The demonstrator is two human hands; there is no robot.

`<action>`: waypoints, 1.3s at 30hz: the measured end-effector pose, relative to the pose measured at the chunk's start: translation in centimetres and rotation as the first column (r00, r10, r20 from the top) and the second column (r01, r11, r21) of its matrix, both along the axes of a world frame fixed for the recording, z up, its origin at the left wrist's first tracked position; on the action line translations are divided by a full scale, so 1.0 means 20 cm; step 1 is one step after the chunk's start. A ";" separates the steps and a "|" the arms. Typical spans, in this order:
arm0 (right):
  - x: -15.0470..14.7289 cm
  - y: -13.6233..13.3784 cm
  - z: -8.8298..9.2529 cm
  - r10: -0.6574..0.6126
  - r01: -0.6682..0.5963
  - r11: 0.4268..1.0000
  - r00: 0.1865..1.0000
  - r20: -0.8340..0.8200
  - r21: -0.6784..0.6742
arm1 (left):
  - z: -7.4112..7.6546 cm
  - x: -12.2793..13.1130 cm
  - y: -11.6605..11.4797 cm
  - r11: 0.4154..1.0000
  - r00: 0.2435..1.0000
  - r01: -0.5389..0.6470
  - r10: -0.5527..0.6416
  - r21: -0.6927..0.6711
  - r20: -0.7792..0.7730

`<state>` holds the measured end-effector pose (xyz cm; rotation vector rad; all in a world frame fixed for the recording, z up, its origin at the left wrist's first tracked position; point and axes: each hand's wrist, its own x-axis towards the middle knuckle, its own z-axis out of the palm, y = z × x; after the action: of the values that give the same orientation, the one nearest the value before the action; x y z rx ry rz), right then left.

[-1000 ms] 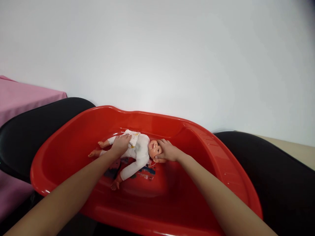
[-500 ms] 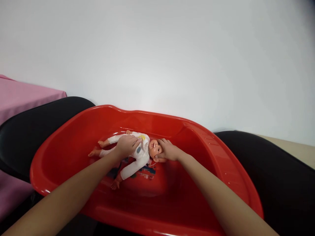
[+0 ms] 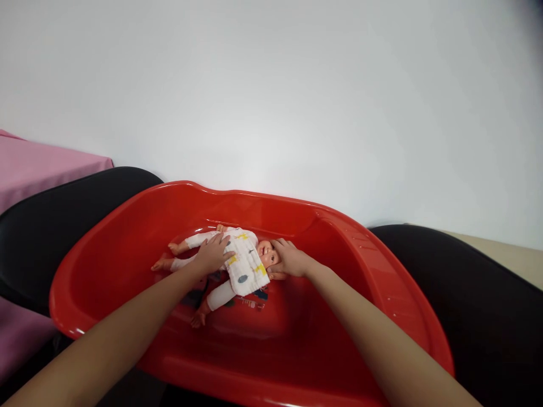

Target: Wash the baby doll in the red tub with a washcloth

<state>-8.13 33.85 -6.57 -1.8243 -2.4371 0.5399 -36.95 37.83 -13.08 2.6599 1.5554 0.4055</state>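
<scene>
A baby doll (image 3: 222, 297) in white clothes lies on its back inside the red baby bathtub (image 3: 127, 254), its head to the right and its feet to the left. A white printed cloth (image 3: 248, 265) with yellow and grey figures is spread over its chest, up to the chin. My left hand (image 3: 213, 252) rests on the cloth's left edge, fingers spread and flat. The doll's head is cupped by my right hand (image 3: 292, 259), with fingers on top and thumb at the near side.
The tub stands against a white wall (image 3: 271, 102), across black chair-like surfaces at left (image 3: 85, 226) and right (image 3: 470, 299). A pink cloth-covered table (image 3: 46, 167) is at the far left. Printed pictures mark the tub floor.
The cloth, earlier bunched under my left hand, now lies unfolded over the doll's chest. My left hand has shifted slightly left and its fingers have spread. My right hand stays at the head.
</scene>
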 end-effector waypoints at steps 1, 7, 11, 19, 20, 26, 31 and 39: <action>0.00 0.00 0.00 -0.003 0.003 1.000 1.000 -0.001 -0.001 | 0.00 -0.01 0.01 1.000 1.000 -0.014 0.014 -0.016 0.000; 0.00 0.00 0.00 -0.012 0.012 1.000 1.000 0.007 -0.012 | -0.01 -0.07 0.09 0.990 0.995 -0.088 0.091 -0.108 0.028; 0.00 0.00 0.01 -0.006 0.006 1.000 1.000 0.001 -0.011 | -0.02 -0.09 0.11 0.989 0.994 -0.108 0.109 -0.098 0.006; -0.01 -0.01 0.02 -0.024 0.024 1.000 1.000 0.002 -0.019 | 0.05 -0.08 0.07 0.989 0.986 -0.148 0.148 0.002 -0.080; -0.01 -0.01 0.02 -0.026 0.026 0.999 1.000 0.003 -0.019 | 0.05 -0.08 0.07 0.989 0.985 -0.148 0.148 0.010 -0.085; -0.01 -0.01 0.01 -0.025 0.025 0.999 1.000 -0.001 -0.020 | 0.08 -0.07 0.06 0.983 0.981 -0.168 0.173 0.069 -0.089; 0.00 -0.01 0.00 -0.013 0.013 1.000 1.000 0.000 -0.008 | 0.10 -0.07 0.06 0.981 0.981 -0.165 0.174 0.099 -0.087; -0.01 -0.01 0.02 -0.014 0.014 1.000 1.000 -0.005 -0.019 | 0.14 -0.06 0.07 0.963 0.963 -0.270 0.270 0.000 0.013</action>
<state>-8.24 33.65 -6.23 -1.8431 -2.4222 0.5681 -38.06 39.20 -10.28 2.4446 1.9206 0.4319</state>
